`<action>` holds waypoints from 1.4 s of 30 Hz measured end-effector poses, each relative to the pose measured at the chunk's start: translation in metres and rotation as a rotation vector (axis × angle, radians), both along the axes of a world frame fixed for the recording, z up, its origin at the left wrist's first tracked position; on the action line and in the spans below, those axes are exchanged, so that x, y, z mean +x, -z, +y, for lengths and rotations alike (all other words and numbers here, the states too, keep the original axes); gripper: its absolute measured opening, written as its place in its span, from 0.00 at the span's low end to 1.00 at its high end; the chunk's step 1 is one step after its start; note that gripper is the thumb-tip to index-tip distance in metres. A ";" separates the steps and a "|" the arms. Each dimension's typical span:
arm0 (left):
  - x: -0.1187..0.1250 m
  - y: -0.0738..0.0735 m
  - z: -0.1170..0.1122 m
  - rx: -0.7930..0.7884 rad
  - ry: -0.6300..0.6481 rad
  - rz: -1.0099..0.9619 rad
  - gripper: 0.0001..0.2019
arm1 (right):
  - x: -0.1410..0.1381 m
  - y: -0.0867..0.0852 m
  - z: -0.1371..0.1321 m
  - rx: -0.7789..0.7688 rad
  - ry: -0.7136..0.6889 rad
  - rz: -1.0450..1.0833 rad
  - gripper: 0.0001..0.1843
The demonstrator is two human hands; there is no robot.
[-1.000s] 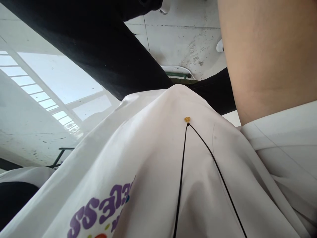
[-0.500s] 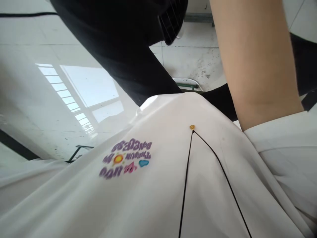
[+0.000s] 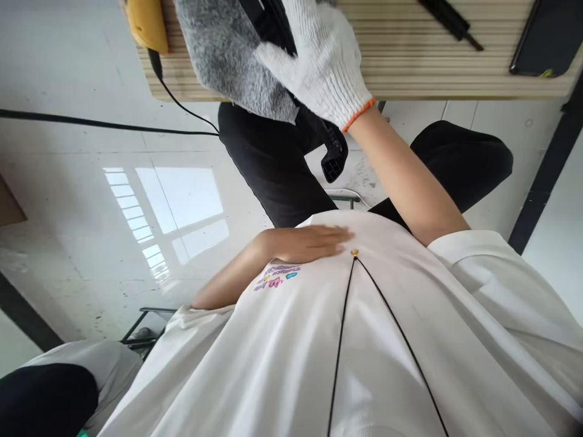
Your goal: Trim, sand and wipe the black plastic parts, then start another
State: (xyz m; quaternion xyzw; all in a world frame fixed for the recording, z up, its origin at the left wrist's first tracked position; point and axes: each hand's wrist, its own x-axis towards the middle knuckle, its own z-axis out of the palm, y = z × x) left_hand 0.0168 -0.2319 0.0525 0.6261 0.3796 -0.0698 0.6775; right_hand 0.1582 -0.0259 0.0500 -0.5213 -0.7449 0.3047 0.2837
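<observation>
My left hand is bare and lies flat on the front of my white shirt, fingers stretched out and slightly blurred. A white knit glove with an orange cuff covers my right hand. It grips a long black plastic part whose lower end is a gridded pad, hanging past the table edge. The thumb points left over a fuzzy grey cloth, which lies against the part. The fingertips of the glove run out at the top of the picture.
On the ribbed wooden table are a yellow corded tool, a black stick-like tool and a dark phone. A black cable crosses at the left. My knees are below the table edge.
The view has shifted to show the table, the gloved right hand and the grey cloth. My left hand now appears on the shirt. The black part sits lower in the picture.
</observation>
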 end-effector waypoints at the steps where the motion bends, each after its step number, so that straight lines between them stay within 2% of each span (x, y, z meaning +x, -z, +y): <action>1: -0.004 0.006 0.001 -0.016 0.113 0.086 0.34 | 0.001 0.000 -0.001 0.059 -0.041 -0.008 0.39; 3: -0.017 0.011 0.007 -0.011 0.244 0.208 0.35 | 0.003 0.000 -0.002 0.071 -0.021 0.018 0.38; 4: -0.024 0.010 0.011 -0.004 0.260 0.194 0.35 | 0.003 0.000 -0.002 0.063 -0.024 0.028 0.38; 5: -0.029 0.006 0.017 -0.016 0.273 0.098 0.36 | 0.003 0.000 -0.001 0.052 -0.034 0.026 0.38; 9: -0.025 -0.020 0.043 -0.249 0.375 -0.637 0.34 | 0.003 -0.002 -0.002 0.005 -0.044 0.022 0.43; 11: -0.014 -0.027 0.050 -0.316 0.449 -0.765 0.31 | 0.003 -0.001 -0.002 -0.023 -0.038 0.011 0.44; 13: -0.005 -0.025 0.053 -0.262 0.459 -0.634 0.31 | 0.004 0.001 -0.001 -0.064 -0.058 -0.026 0.47; 16: -0.001 -0.013 0.053 -0.027 0.284 -0.153 0.35 | 0.006 0.007 0.002 -0.060 -0.098 -0.081 0.50; 17: -0.002 -0.009 0.053 0.011 0.243 -0.072 0.35 | 0.007 0.010 0.002 -0.029 -0.114 -0.097 0.50; 18: -0.005 -0.006 0.054 -0.015 0.266 -0.115 0.35 | 0.007 0.013 0.003 0.013 -0.133 -0.110 0.50; 21: -0.013 0.002 0.050 -0.211 0.400 -0.522 0.32 | 0.010 0.018 0.002 0.109 -0.152 -0.106 0.48; 22: -0.016 0.006 0.045 -0.209 0.357 -0.533 0.31 | 0.010 0.018 0.002 0.109 -0.145 -0.099 0.47; 23: -0.019 0.011 0.040 -0.140 0.233 -0.423 0.31 | 0.010 0.018 0.001 0.095 -0.135 -0.098 0.46; 25: -0.025 0.022 0.029 0.061 -0.020 -0.085 0.32 | 0.009 0.014 -0.001 0.054 -0.125 -0.111 0.45; 28: -0.035 0.032 0.028 0.111 -0.212 -0.017 0.29 | 0.008 0.005 -0.003 0.013 -0.146 -0.099 0.45; 31: -0.032 0.033 0.045 0.121 -0.554 -0.054 0.30 | 0.008 -0.002 -0.005 -0.046 -0.128 -0.072 0.43; 33: -0.017 0.036 0.059 0.149 -0.717 -0.142 0.33 | 0.008 -0.004 -0.007 -0.047 -0.099 -0.066 0.42; 36: 0.017 0.046 0.076 0.030 -0.801 -0.426 0.36 | 0.004 -0.003 -0.013 -0.026 -0.064 0.032 0.41; 38: 0.038 0.053 0.082 -0.052 -0.907 -0.585 0.36 | 0.001 -0.002 -0.019 -0.048 -0.023 0.075 0.41; 40: 0.051 0.056 0.084 -0.117 -0.989 -0.632 0.32 | 0.001 -0.005 -0.026 -0.071 -0.006 0.092 0.37; 42: 0.053 0.055 0.081 -0.111 -1.011 -0.623 0.27 | 0.012 -0.011 -0.030 -0.063 0.024 0.075 0.32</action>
